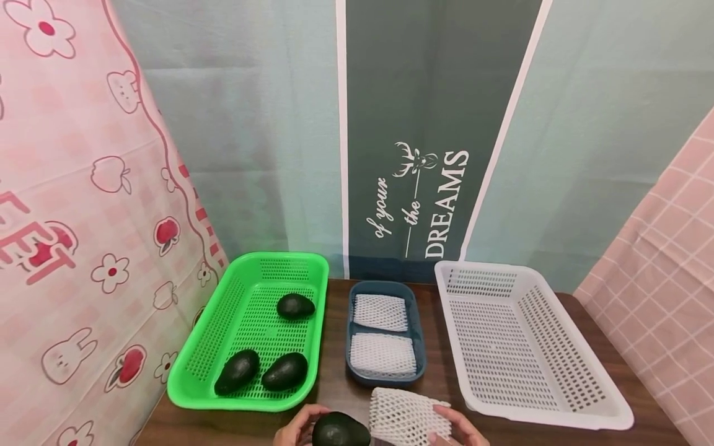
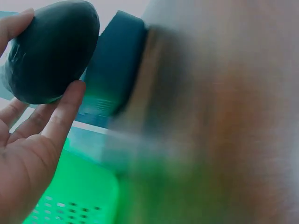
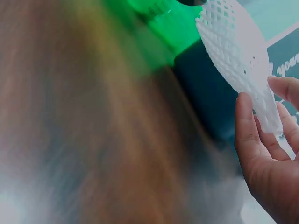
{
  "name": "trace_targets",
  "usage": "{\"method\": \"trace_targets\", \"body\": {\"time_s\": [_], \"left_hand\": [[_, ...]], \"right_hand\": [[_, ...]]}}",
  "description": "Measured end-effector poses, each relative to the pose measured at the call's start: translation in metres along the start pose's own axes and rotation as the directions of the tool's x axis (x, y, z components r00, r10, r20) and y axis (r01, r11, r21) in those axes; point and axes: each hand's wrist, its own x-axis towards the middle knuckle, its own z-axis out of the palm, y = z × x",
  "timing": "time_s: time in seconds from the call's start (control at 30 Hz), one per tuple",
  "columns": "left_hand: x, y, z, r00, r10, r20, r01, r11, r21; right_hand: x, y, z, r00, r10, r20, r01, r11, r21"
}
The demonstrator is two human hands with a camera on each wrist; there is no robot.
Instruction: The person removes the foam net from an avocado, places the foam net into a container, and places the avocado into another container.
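Observation:
My left hand point(image 1: 296, 427) grips a dark avocado point(image 1: 340, 429) at the bottom of the head view. In the left wrist view the thumb and fingers stand around the avocado point(image 2: 53, 51). Just to the right, my right hand point(image 1: 460, 427) pinches a white foam net sleeve point(image 1: 408, 416) by its right end. The sleeve point(image 3: 238, 56) looks flattened in the right wrist view, its far end close to the avocado. More foam net sleeves point(image 1: 382, 355) lie in both compartments of a dark blue tray point(image 1: 421, 334) beyond the hands.
A green basket point(image 1: 192, 365) stands left with three avocados point(image 1: 286, 371) in it. On the right is a white basket point(image 1: 605, 378) with a perforated floor. Both baskets and the tray stand on a dark wooden table point(image 1: 334, 347), with curtains point(image 1: 290, 142) behind.

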Motion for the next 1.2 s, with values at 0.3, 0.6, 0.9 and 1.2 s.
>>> {"method": "trace_targets", "body": {"time_s": [0.3, 0.6, 0.9, 1.2], "left_hand": [[0.009, 0.044, -0.009, 0.998, -0.039, -0.053, 0.04, 0.999, 0.02], [0.016, 0.067, -0.029, 0.987, -0.06, -0.152, 0.072, 0.994, 0.077], [0.026, 0.083, -0.049, 0.956, -0.024, -0.294, 0.122, 0.939, 0.322], [0.042, 0.09, -0.07, 0.956, 0.072, -0.283, 0.067, 0.889, 0.454]], "right_hand": [[-0.015, -0.043, 0.043, 0.979, -0.135, -0.151, 0.144, 0.988, 0.048], [0.0, -0.049, 0.053, 0.958, -0.275, -0.086, 0.283, 0.954, 0.097], [0.069, -0.002, 0.032, 0.927, -0.374, -0.044, 0.376, 0.914, 0.155], [0.094, -0.007, 0.044, 0.908, -0.417, -0.031, 0.416, 0.892, 0.177]]}}
